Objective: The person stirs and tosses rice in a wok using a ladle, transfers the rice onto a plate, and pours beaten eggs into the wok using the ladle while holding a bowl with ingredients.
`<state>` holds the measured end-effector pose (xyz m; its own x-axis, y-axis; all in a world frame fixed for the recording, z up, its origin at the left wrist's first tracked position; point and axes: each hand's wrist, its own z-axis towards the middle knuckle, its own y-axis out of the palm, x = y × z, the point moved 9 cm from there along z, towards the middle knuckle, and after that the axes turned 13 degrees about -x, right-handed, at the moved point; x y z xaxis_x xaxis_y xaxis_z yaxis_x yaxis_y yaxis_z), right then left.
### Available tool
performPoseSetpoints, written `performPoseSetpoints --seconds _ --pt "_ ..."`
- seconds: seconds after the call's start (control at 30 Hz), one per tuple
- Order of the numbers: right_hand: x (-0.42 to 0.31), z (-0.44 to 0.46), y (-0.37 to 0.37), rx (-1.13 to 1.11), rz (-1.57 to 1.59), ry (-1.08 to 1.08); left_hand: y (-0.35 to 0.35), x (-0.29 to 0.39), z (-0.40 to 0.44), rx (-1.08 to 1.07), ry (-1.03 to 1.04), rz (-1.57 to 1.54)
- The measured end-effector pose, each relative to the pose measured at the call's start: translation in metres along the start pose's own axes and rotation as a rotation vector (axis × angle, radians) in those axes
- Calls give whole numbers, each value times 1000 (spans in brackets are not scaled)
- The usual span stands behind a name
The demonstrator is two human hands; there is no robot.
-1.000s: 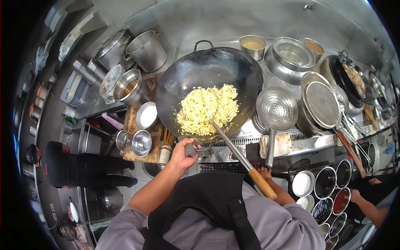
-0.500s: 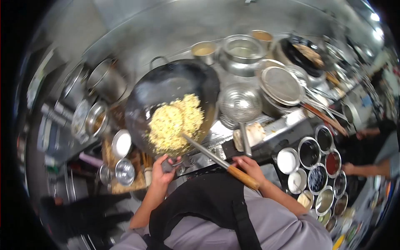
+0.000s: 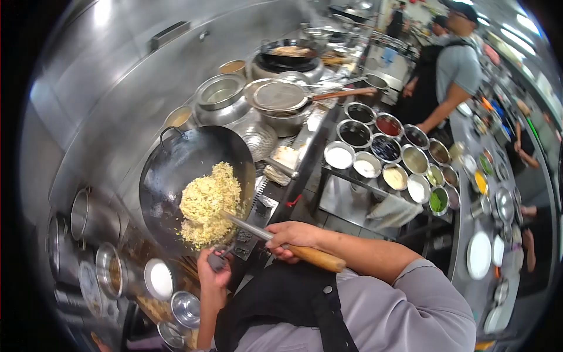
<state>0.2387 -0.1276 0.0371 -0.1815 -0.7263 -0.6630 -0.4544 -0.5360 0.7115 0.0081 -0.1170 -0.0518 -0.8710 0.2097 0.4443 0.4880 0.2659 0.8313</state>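
A large dark wok (image 3: 170, 176) holds a heap of yellow fried rice with green bits (image 3: 208, 196). At the wok's near edge, my left hand (image 3: 211, 271) is closed round its grey-wrapped handle (image 3: 217, 260). My right hand (image 3: 291, 237) grips a long ladle (image 3: 314, 258) with a metal shaft and a wooden end. The ladle's head is hidden in the rice, and its shaft slants down over the wok's right rim.
Right of the wok lie a perforated strainer (image 3: 255, 139) and a round sieve (image 3: 281, 95). Bowls of seasonings (image 3: 368, 164) fill a rack at centre right, with a co-worker (image 3: 448, 76) behind. Metal pots (image 3: 97, 220) stand at the left.
The view has swung right, bringing the seasoning rack and co-worker in. My right hand was off the ladle and has closed on it. My left hand still holds the wok handle.
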Motion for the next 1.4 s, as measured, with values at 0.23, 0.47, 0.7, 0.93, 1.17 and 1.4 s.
performPoseSetpoints --seconds 0.23,0.47,0.7,0.93,1.17,1.4 --pt "67 -156 66 302 -7 -310 73 -51 -55 -274 -468 297" --pt "97 -117 259 812 276 -567 128 -30 -111 -667 -1138 464" --pt "51 -58 241 1162 602 -865 159 -56 -26 -756 -1520 556" --pt "96 -47 248 1313 589 -1079 132 -97 -5 -892 -1564 673" --pt "102 -124 305 1262 512 -1251 133 -103 -30 -674 -1660 564" --pt "143 -234 291 1661 321 -1082 137 -94 -32 -693 -1339 694"
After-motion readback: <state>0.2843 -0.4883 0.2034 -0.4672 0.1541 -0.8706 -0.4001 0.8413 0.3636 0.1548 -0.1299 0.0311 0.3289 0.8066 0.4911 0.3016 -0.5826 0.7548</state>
